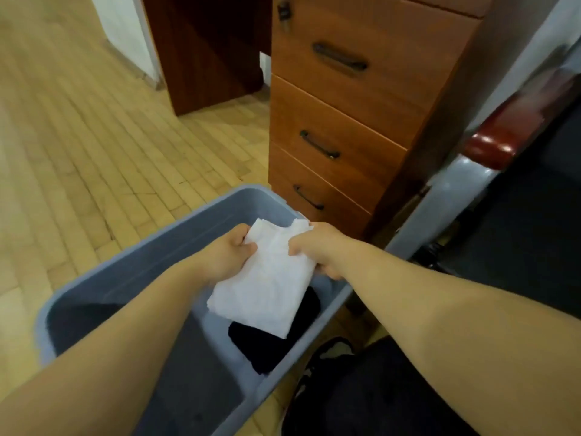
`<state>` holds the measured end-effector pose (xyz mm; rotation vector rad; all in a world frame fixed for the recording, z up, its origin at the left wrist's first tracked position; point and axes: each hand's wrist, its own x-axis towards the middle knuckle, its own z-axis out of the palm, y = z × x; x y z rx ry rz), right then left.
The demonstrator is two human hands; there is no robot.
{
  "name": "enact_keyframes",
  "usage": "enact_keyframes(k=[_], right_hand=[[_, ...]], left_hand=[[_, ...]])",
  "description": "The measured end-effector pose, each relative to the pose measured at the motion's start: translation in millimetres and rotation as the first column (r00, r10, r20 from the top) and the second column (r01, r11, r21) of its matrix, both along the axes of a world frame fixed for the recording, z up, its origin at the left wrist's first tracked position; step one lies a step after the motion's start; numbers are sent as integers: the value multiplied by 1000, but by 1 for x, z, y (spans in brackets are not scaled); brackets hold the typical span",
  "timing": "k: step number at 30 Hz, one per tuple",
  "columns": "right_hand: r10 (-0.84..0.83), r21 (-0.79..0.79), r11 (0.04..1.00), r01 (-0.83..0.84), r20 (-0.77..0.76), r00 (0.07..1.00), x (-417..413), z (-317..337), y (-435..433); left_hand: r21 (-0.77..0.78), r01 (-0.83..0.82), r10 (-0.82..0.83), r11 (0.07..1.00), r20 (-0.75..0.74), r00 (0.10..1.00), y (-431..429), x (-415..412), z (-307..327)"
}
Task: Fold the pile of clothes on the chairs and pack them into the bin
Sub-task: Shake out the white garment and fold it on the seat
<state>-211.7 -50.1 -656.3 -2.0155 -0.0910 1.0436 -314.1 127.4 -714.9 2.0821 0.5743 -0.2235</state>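
Note:
A folded white garment (267, 284) hangs over the open blue-grey bin (176, 228), held at its far end by both hands. My left hand (228, 254) grips its left corner and my right hand (317, 247) grips its right edge. Below it, inside the bin, lies a folded black garment (267, 347) against the right wall. A dark grey folded piece (91, 322) lies at the bin's left end. The bin stands on the wooden floor in front of me.
A wooden drawer cabinet (345, 121) stands just beyond the bin on the right. A chair with a red armrest (493, 149) and dark seat (518, 240) is at far right. My dark trouser leg and shoe (327, 357) are beside the bin.

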Motion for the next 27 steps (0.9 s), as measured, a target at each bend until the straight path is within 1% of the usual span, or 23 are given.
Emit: enact_keyframes(k=[2,4,8,11,12,13,14,15,16,18,20,21,25,27], right_hand=[[-6,-61,998,1,-75,997,-1,-32,9],[16,-129,991,-33,-133,991,0,-64,15],[35,-263,961,-84,-188,982,7,-112,13],[143,-401,891,-211,-193,971,13,-137,13],[228,-464,839,-285,-176,958,16,-143,14],[355,-554,744,-373,-146,923,18,-144,15],[493,-642,625,-445,-117,862,20,-144,16],[588,-700,543,-464,-78,805,23,-141,16],[658,-732,482,-481,-60,750,27,-141,15],[748,-758,380,-530,-85,658,31,-136,12],[775,-764,356,-538,-81,627,35,-131,10],[776,-765,362,-532,-69,627,36,-128,9],[746,-709,452,-541,-33,666,33,-97,2],[747,-654,493,-573,-20,665,31,-74,-4]], left_hand=[[-9,51,-52,999,-71,996,11,-2,-27],[-26,96,-98,995,-127,987,18,0,-58],[-43,152,-158,987,-219,963,12,12,-116],[-40,186,-190,982,-251,949,-2,25,-152],[-45,188,-194,981,-258,946,-7,28,-164],[-44,193,-198,980,-267,943,-13,31,-172],[-46,197,-202,979,-282,938,-19,34,-180],[-44,198,-203,979,-287,936,-24,37,-183],[-39,199,-201,979,-294,934,-29,38,-185],[-11,206,-199,978,-311,929,-34,38,-183],[26,215,-196,976,-311,930,-34,37,-176],[41,219,-197,975,-306,932,-33,36,-171],[87,232,-202,969,-267,942,-36,34,-129],[103,217,-191,971,-217,957,-39,35,-103]])
